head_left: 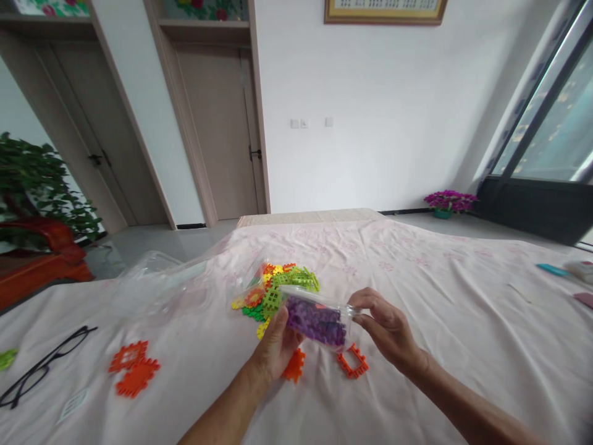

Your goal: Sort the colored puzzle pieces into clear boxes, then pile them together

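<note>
A clear plastic bag of purple pieces is held up over the cloth between both hands. My left hand grips its left side, thumb in front. At its right end, my right hand pinches the clear plastic between thumb and fingers. Behind the bag lies a pile of green, yellow and orange interlocking plastic pieces, some still under clear wrap. Below it are an orange piece, partly hidden by my left hand, and an orange open square frame.
Crumpled clear plastic packaging lies to the left. Nearer are two orange pieces, black-framed glasses and a paper label. A blue item sits far right. Pale patterned cloth covers the surface, with wrinkles.
</note>
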Available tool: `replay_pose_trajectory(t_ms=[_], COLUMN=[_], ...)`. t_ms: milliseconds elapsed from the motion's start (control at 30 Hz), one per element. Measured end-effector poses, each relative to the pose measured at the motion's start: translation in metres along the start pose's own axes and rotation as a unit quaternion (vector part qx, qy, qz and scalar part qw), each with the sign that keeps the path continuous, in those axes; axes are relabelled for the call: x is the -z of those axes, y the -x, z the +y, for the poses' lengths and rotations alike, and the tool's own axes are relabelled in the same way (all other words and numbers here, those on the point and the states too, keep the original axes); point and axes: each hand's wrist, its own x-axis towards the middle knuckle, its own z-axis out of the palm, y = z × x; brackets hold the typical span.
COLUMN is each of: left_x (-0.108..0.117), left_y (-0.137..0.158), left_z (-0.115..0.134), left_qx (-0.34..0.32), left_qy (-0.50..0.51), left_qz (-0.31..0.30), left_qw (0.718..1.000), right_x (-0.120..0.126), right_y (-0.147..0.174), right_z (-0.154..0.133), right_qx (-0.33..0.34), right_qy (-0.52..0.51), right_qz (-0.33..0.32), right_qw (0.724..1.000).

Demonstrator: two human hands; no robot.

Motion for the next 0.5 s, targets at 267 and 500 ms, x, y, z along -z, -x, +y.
replay_pose_trajectory(t_ms=[267,500], left_x=[-0.015,-0.022], left_y=[0.003,0.004], left_z=[0.018,-0.003], left_qx=[-0.135,-0.249], left_qy=[-0.156,-0.344], left_qz=[0.013,0.083], left_qw=[0.978,0.902], right_x=[0.023,0.001], right_y=[-0.020,-0.052], right_z=[0.039,-0.017], right_qx=[-0.115,-0.127], right_qy=[-0.024,0.015], right_qz=[-0.158,-0.152], right_qw=[0.980,0.980])
